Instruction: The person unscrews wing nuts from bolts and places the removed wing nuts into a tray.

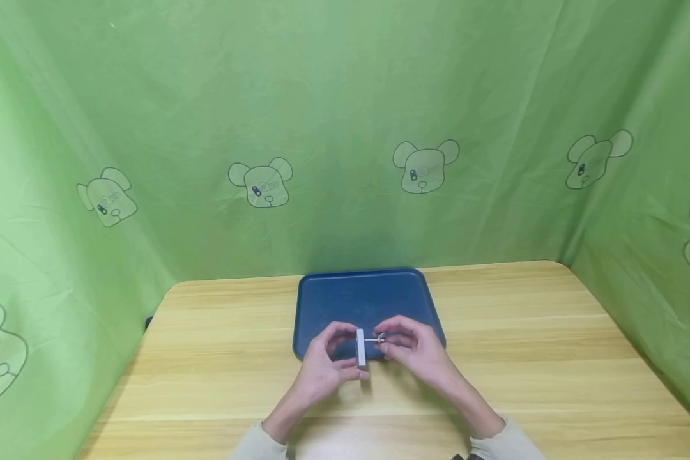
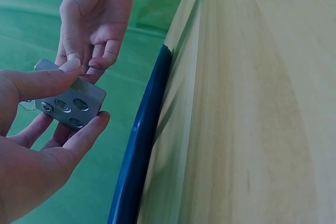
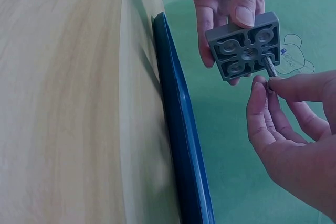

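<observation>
My left hand [image 1: 322,367] holds a small grey square block [image 1: 361,349] on edge between thumb and fingers, above the near edge of the blue tray. The left wrist view shows several round holes in one face of the block [image 2: 63,104]. Its other face [image 3: 244,45], in the right wrist view, is ribbed and recessed. With thumb and fingertips my right hand [image 1: 420,351] pinches the outer end of a threaded screw [image 3: 270,66]. The screw's other end meets a corner hole of the block; how deep it sits cannot be told. Fingers partly hide the screw's head.
A blue tray [image 1: 362,297] lies on the light wooden table [image 1: 218,358], towards its back edge. Green curtain [image 1: 345,96] with bear-head prints surrounds the table at the back and both sides.
</observation>
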The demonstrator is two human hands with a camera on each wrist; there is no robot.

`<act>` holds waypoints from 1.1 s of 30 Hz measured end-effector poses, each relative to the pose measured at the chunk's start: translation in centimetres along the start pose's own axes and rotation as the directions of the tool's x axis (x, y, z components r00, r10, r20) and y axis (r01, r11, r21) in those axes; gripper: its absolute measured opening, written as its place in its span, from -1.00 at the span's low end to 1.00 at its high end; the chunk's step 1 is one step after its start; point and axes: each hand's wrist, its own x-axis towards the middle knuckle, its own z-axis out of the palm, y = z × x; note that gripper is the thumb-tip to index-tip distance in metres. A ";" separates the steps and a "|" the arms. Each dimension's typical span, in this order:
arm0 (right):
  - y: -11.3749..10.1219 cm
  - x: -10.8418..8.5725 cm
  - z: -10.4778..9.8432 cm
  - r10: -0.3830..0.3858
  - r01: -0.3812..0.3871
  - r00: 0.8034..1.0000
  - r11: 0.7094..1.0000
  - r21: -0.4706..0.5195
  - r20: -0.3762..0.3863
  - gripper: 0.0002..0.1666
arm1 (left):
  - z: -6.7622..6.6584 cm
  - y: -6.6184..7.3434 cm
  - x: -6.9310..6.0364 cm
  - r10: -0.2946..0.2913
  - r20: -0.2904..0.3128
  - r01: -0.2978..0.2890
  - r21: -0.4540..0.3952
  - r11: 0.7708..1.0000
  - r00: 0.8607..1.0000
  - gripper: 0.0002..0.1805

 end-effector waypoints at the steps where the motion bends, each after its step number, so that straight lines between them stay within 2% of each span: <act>1: 0.0 0.0 0.0 0.006 -0.006 1.000 1.000 -0.001 -0.001 -0.63 | 0.0 0.0 0.0 -0.001 0.001 0.001 0.000 1.000 1.000 -0.22; 17: -0.2 0.0 -0.1 0.037 -0.038 0.999 0.999 0.023 0.027 -0.74 | 0.0 0.3 -0.1 0.001 -0.002 -0.001 0.021 1.000 1.000 -0.23; 26: -0.2 0.0 -0.1 0.033 -0.032 0.999 0.999 -0.031 0.007 -0.72 | 0.0 0.3 -0.1 0.004 0.004 -0.004 0.018 1.000 1.000 -0.23; 33: -0.2 0.0 -0.1 0.026 -0.026 1.000 0.999 -0.034 -0.003 -0.73 | 0.0 0.2 0.0 0.006 0.007 -0.006 0.009 1.000 1.000 -0.24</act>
